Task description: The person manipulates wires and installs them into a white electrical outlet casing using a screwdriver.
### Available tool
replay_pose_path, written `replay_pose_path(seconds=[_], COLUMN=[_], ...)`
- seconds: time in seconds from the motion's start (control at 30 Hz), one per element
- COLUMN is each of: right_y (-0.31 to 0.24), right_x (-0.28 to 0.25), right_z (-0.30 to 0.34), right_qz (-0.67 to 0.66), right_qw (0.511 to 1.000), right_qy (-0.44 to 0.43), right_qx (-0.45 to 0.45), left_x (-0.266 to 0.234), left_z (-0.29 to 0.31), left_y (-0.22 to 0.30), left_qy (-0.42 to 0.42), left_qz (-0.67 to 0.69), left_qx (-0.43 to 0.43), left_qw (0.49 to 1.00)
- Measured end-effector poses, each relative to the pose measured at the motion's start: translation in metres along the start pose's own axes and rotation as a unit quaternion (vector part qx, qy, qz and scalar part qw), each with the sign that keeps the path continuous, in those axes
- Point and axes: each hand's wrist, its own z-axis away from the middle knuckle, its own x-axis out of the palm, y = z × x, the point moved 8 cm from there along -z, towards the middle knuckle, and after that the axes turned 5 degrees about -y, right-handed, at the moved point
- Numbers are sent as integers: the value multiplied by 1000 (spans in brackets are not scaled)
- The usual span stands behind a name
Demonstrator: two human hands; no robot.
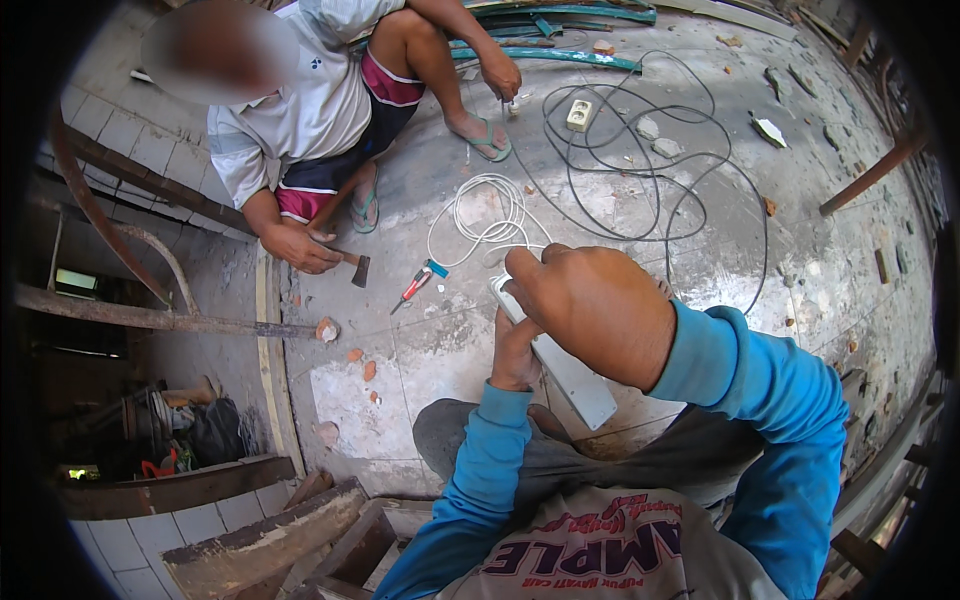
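Worn tiled floor (340, 390), dusty & littered w/ brick bits (369, 370), serves as the work area; co-worker (310, 90) sits far L. White strip (578, 385) is near centre, held over the person's lap, tilted, long axis running far-L to near-R. L hand (516, 352) is wrapped round its far part, so that grip is closed on it. R hand (600, 305) has fingers bent over the far end; can't tell if that grip pinches strip, cable or sth small. Progress: strip's in hand, casing looks whole; prob. mid-job, b/c both hands are busy at that end. White cable (515, 205) lies coiled beyond, one strand going out of sight behind R hand, so join unconfirmed & amt. left unclear. Count: 1 strip, 1 white coil, 1 red-handled tool (412, 287) loose on floor, 1 blue pc. (436, 268) just beside it, 1 two-socket block (579, 115) far, approx. 1 black cable (766, 230) (tangled), 1 hatchet (361, 271) in co-worker's hand (300, 248); brick bits several, no exact no.
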Motion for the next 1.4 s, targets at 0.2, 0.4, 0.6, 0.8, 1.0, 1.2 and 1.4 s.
replay_pose_path(seconds=[0.2, 0.4, 0.6, 0.8, 1.0, 1.2, 1.4], right_y=[-19, 1, -17, -6, -11, -19, -1], right_x=[-26, -6, -23, -8, -17, -26, -10], right_z=[14, 4, 14, 7, 10, 14, 8], right_qz=[-10, 2, -26, -5, -6, -14, 9], right_qw=[966, 1000, 960, 997, 986, 956, 994], right_qy=[184, -9, 194, 34, 123, 200, 71], right_qx=[-183, -11, -202, -71, -110, -215, -79], left_x=[-1, 0, -1, -7, -7, -6, -3], left_z=[-1, -1, -1, -2, -3, -4, -8], left_y=[-7, -5, -6, -4, -6, -2, -2], left_qy=[19, 10, 18, 16, 4, 18, 27], left_qz=[-5, -4, 20, 14, 12, -15, -18], left_qx=[-11, -21, -24, -17, -23, -9, -16], left_qw=[1000, 1000, 999, 1000, 1000, 1000, 999])
